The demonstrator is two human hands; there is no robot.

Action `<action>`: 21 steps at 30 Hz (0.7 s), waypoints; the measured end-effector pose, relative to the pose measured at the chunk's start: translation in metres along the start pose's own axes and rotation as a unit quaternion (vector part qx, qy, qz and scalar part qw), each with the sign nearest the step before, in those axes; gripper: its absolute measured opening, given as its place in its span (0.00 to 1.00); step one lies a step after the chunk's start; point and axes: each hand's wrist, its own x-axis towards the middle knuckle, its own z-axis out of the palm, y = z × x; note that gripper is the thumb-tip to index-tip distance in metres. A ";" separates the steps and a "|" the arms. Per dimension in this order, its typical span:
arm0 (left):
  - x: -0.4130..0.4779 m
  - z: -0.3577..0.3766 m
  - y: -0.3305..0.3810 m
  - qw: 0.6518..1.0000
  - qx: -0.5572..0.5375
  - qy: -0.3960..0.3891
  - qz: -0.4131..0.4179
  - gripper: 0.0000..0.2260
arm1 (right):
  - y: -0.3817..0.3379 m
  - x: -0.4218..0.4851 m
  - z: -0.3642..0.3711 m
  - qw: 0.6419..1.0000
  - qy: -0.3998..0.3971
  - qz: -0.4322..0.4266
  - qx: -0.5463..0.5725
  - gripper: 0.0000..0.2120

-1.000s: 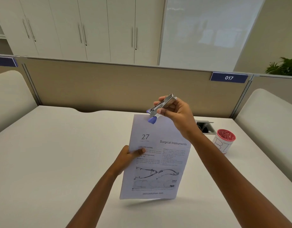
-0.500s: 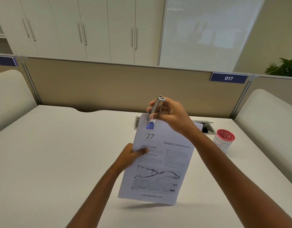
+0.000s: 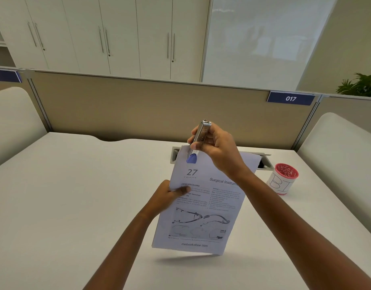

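Stapler (image 3: pixel 199 141) gripped by right hand (image 3: pixel 216 151), fingers curled tight, at paper stack (image 3: pixel 199 208) top-left corner; stack's left edge pinched by left hand (image 3: pixel 170 197).

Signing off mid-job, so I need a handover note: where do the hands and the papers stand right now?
Left hand: pinches the left edge of the paper stack, held tilted above the desk.
Right hand: grips the stapler, nose down, its blue tip at the stack's top left corner.
Done: stack gathered and stapler brought to the corner.
Cannot tell whether a staple is in yet.
Left: probably squeeze, check the corner, then lay the stack down.
A red-lidded cup stands apart on the desk to the right.
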 end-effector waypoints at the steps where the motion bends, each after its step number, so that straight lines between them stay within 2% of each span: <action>1: 0.000 0.000 0.000 1.000 0.001 0.000 0.001 0.13 | 0.000 0.000 0.001 1.000 0.008 -0.001 0.003 0.09; 4: 0.000 0.001 0.000 1.000 0.001 -0.004 0.000 0.13 | 0.001 0.001 0.002 1.000 0.019 0.003 0.014 0.09; 9: -0.001 -0.002 -0.002 1.000 -0.003 -0.012 -0.010 0.14 | 0.000 0.005 -0.010 0.997 -0.028 0.042 0.055 0.11; 12: 0.001 -0.007 0.000 1.000 0.002 -0.019 -0.022 0.14 | 0.003 0.000 -0.014 0.994 -0.012 0.044 0.097 0.13; 15: 0.001 -0.010 0.002 0.999 0.006 -0.032 -0.025 0.12 | 0.005 -0.003 -0.016 0.991 0.011 0.048 0.123 0.13; 21: 0.001 -0.016 0.002 0.998 0.027 -0.043 -0.023 0.07 | 0.003 -0.006 -0.026 0.985 -0.016 0.074 0.154 0.11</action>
